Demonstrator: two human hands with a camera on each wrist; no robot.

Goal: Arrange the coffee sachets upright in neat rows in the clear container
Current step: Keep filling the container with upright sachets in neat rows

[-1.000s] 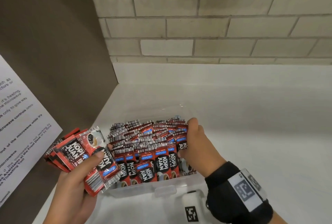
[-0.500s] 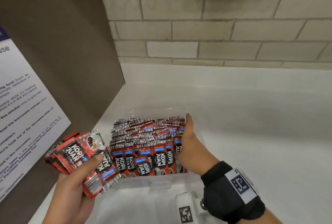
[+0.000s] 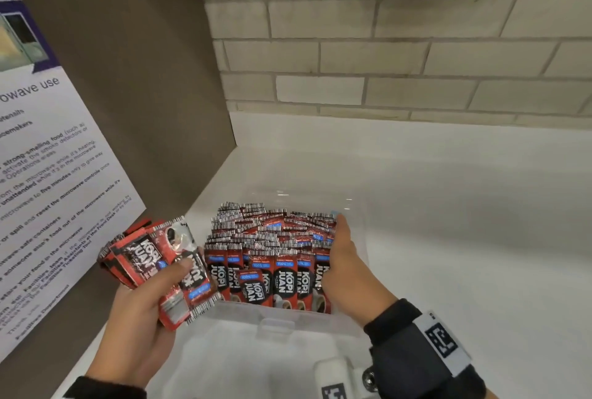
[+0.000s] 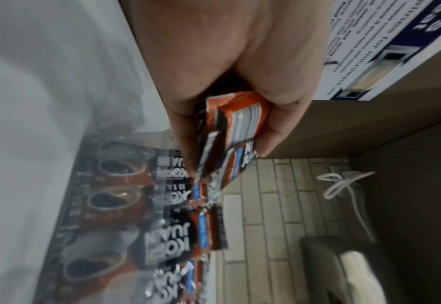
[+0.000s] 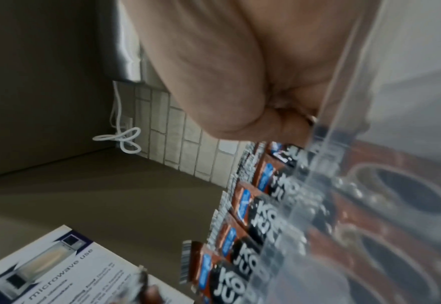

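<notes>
Clear container (image 3: 358,323) – see-through plastic box on the white counter, open top. Packed coffee sachets (image 3: 272,238) fill it: red and black packs, white KOPI JUAN lettering, blue strip, barcode-striped top edges. They stand upright in rows, near row facing the camera, one pack in it sitting lower. Loose bunch of sachets (image 3: 153,261) – same kind, fanned and tilted, just left of the container, outside it, held above the counter.

sachets (image 3: 269,238) pack container (image 3: 358,206); bare counter (image 3: 464,238) rightward
</notes>
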